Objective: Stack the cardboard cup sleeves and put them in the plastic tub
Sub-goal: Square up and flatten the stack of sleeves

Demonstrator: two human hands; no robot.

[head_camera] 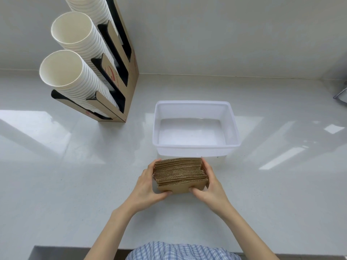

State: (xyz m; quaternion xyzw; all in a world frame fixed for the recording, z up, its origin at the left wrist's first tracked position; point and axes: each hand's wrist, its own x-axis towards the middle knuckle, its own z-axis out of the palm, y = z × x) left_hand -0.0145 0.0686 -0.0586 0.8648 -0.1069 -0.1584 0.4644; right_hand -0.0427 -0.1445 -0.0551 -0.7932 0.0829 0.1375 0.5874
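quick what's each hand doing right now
Left hand: closed on the stack of cardboard cup sleeves.
Right hand: closed on the same stack.

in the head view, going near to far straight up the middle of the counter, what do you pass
checked shirt → stack of cardboard sleeves, held between left hand and right hand → plastic tub → wall

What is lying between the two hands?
The stack of cardboard sleeves, pressed between the left hand and right hand, in the head view.
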